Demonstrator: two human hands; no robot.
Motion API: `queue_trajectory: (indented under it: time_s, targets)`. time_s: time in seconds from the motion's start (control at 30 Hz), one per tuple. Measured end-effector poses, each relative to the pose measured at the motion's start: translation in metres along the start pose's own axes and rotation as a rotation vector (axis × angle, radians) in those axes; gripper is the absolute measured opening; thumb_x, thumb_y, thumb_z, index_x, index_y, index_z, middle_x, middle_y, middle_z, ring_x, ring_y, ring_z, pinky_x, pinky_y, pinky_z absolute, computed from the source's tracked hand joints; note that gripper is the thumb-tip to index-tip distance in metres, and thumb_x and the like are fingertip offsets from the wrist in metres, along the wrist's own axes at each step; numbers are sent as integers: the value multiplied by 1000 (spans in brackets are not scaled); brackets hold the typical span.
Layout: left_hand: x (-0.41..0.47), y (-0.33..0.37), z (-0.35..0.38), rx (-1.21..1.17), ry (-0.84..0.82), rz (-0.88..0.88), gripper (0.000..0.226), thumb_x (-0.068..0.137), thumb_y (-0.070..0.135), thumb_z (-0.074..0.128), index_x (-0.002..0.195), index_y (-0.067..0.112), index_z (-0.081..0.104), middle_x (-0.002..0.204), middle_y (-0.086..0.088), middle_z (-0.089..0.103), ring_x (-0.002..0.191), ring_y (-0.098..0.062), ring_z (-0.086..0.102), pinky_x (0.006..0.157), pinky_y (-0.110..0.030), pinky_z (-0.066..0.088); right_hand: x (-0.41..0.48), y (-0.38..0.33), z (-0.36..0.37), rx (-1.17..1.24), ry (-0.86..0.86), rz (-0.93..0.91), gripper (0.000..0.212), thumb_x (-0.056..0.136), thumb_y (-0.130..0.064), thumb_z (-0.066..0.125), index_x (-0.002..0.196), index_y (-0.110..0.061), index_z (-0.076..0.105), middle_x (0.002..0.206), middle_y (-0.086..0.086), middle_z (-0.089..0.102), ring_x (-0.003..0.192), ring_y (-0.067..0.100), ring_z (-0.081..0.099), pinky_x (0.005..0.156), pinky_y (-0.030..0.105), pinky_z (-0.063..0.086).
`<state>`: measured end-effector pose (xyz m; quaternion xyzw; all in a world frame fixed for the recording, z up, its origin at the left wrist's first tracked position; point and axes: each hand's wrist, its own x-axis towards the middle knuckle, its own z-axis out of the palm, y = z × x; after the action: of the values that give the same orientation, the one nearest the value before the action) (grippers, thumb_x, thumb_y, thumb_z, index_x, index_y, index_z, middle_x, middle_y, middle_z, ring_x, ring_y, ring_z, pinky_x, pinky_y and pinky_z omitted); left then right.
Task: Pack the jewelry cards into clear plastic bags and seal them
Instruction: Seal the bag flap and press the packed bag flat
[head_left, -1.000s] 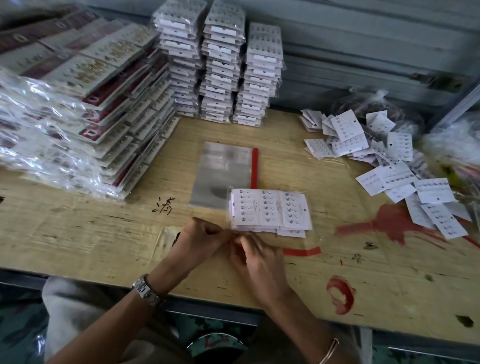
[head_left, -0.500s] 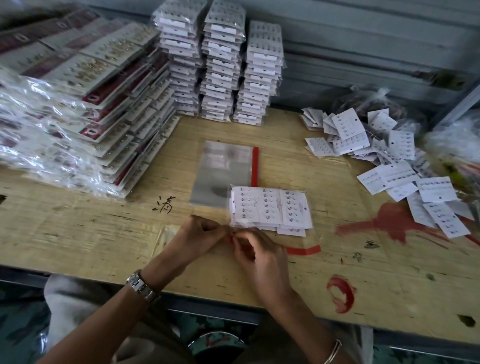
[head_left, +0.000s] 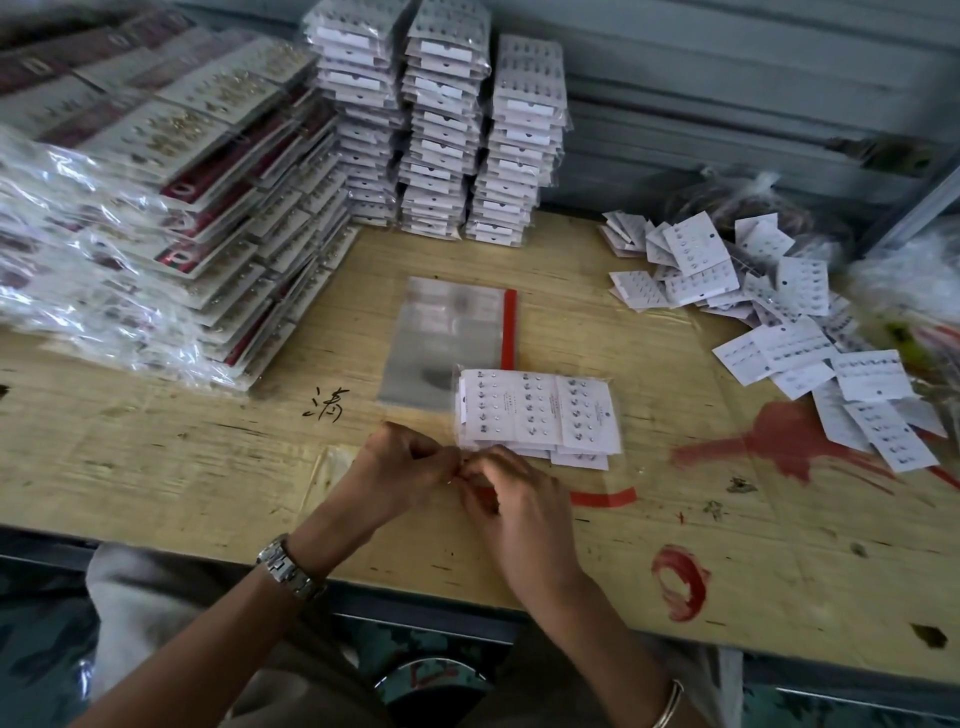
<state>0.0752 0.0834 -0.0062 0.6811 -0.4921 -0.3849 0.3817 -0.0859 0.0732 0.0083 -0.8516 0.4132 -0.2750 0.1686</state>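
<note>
- Clear plastic of the filled bag covers a flat stack of white jewelry cards. It lies on the person's side of the empty bags, overlapping their near right corner.
- Its cards lie with their long side running left to right, along the table edge. The mouth points toward the person, and the red strip runs across it, parallel to that long side.
- The left hand and right hand meet fingertip to fingertip over the strip's left part, nearer the person than the empty bags. Each seems to pinch the strip between curled thumb and forefinger, probably to peel the liner before sealing.
- A one-sided pull could tear the liner short, or the bared glue could catch the bag wall and seal crooked.
- Tugging toward the person could also drag the bag and fan the cards toward the mouth, where a corner might get trapped under the flap.
- Loose cards sprawl well to the right of the empty bags, and sealed stacks stand behind them.
- Larger glossy packs slope away to their left, all on the plywood table.
</note>
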Motion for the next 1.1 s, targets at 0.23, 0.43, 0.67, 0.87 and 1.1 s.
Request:
queue_trajectory:
  time_s: [0.23,0.43,0.67,0.87,1.1]
  targets:
    - [0,1,-1,-11,-16,-22,47,84,23,67,41,17,48,44,10,33,44,-4,27,42,-16,23,-2,-2,-1,101,112,40,14,84,-15,74,96,-13,69,88,-5,73,74,5,68,67,26,57]
    - [-1,7,0,6,-15,-40,43,82,27,67,57,-5,55,52,-1,36,52,-11,31,48,-25,24,0,-1,-2,6,30,-16,10,84,-11,73,93,-9,71,90,2,72,74,14,69,63,37,59]
    - [-2,9,3,-26,3,-78,41,83,17,67,46,14,49,48,3,32,46,-8,27,41,-16,22,1,0,4,-338,28,-161,31,60,-11,92,84,-11,71,83,2,72,53,11,65,43,23,52]
    - [-1,4,6,-35,-13,-92,43,83,20,66,42,16,51,42,10,36,43,-3,29,39,-12,25,1,1,5,-281,104,-170,17,72,-16,80,80,-11,67,80,1,68,48,13,59,40,25,48]
    - [1,1,1,-14,-20,-105,41,87,26,66,54,2,59,43,11,33,43,-3,27,38,-12,23,0,8,3,-129,118,-157,5,82,-17,64,81,-12,65,81,-2,68,53,11,61,45,29,52]
